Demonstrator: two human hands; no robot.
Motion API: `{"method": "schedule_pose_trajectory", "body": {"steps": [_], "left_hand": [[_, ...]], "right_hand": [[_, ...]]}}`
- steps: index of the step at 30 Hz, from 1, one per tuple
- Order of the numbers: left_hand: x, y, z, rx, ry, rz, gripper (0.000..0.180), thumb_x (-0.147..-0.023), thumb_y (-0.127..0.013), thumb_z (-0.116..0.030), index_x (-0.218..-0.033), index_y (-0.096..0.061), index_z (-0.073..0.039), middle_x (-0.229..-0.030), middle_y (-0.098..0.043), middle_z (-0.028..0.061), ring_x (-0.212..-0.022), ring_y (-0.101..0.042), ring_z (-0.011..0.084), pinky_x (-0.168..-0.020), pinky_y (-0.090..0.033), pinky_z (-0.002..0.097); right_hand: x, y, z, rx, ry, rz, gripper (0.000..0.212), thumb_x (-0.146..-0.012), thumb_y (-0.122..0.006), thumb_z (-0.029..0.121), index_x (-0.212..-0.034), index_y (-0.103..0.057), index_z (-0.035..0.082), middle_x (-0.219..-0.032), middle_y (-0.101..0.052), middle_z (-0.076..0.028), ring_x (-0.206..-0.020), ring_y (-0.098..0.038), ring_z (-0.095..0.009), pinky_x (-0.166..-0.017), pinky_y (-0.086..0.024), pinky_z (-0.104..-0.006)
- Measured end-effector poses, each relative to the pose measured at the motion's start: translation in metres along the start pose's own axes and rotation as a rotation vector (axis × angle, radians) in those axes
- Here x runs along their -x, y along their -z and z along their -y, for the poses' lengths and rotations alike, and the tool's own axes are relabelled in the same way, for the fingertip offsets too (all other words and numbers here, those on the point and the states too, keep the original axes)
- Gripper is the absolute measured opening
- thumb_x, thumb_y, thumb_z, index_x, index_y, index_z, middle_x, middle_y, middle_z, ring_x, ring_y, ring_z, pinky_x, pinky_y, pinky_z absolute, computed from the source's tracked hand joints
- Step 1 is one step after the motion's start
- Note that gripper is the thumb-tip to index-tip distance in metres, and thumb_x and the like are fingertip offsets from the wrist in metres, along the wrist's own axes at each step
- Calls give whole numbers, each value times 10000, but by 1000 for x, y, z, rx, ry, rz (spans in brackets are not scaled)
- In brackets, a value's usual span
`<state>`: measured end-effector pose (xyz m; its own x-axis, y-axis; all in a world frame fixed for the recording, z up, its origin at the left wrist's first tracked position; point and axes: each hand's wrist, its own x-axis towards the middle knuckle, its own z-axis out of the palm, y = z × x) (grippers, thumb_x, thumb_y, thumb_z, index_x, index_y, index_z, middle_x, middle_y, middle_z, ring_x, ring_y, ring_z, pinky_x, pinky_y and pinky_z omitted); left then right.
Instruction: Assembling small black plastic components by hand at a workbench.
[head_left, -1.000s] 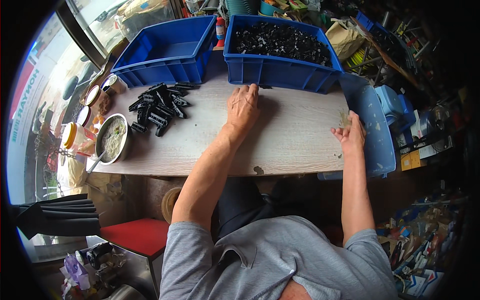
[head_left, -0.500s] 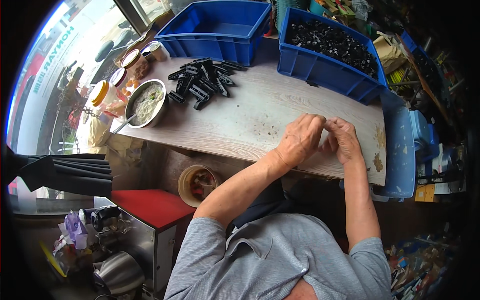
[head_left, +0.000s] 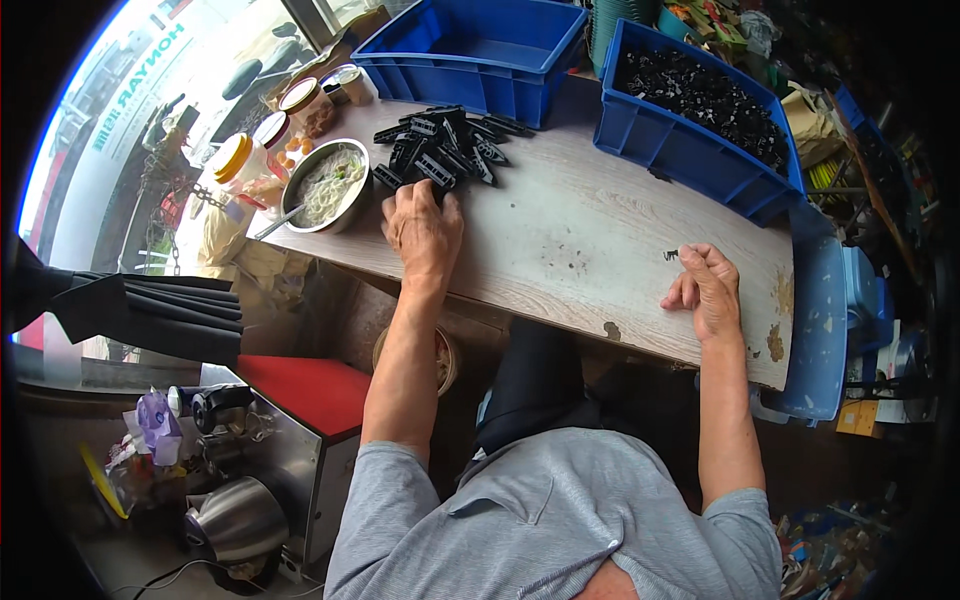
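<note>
My left hand (head_left: 422, 235) reaches to the near edge of a pile of long black plastic parts (head_left: 460, 143). Its bent fingers close around one part there, which they mostly cover. Over the right side of the table my right hand (head_left: 712, 290) pinches a small black clip-like piece (head_left: 671, 255) between thumb and forefinger. The piece sticks out to the left of the fingertips. Just left of the pile stands a metal bowl of noodles (head_left: 330, 188) with a spoon in it.
A blue crate (head_left: 465, 75) stands behind the pile. Another blue crate (head_left: 690, 135), full of small black pieces, is at the back right. Lidded jars (head_left: 240, 165) line the left edge. Below the table's front edge sits a bucket (head_left: 447, 365), beside a red-topped cabinet (head_left: 305, 390).
My hands were together over the right side of the table. The left has swung left to the pile and closed on a part; the right stays there, the small piece now showing.
</note>
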<state>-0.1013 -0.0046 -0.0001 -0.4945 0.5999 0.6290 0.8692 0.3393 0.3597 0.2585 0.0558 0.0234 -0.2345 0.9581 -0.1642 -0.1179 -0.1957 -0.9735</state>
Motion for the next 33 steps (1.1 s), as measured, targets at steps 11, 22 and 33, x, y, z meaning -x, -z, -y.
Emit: {"method": "schedule_pose_trajectory", "body": {"steps": [11, 22, 33], "left_hand": [[21, -7, -45, 367, -41, 182, 193, -868, -685, -201, -951, -636, -34, -829, -695, 139, -730, -661, 322, -661, -504, 404], [75, 4, -128, 1566, 507, 602, 262, -889, -686, -44, -1126, -590, 11, -846, -641, 48, -717, -610, 93, -613, -557, 241], [86, -5, -162, 1669, 496, 861, 221, -865, -711, -30, -1059, -630, 37, -794, -674, 54, -643, -604, 76, -584, -501, 208]], "right_hand": [[3, 1, -1, -10, 4, -36, 189, -878, -728, 245, -895, -616, 94, -479, -499, -8, -431, -567, -134, -444, -564, -326], [5, -15, -6, -209, 57, 3, 139, -900, -706, 247, -932, -648, 124, -492, -491, -16, -497, -576, -170, -574, -598, -456], [5, -23, -14, -211, 106, 88, 122, -867, -762, 186, -942, -701, 111, -756, -630, 50, -536, -487, -45, -521, -383, -184]]}}
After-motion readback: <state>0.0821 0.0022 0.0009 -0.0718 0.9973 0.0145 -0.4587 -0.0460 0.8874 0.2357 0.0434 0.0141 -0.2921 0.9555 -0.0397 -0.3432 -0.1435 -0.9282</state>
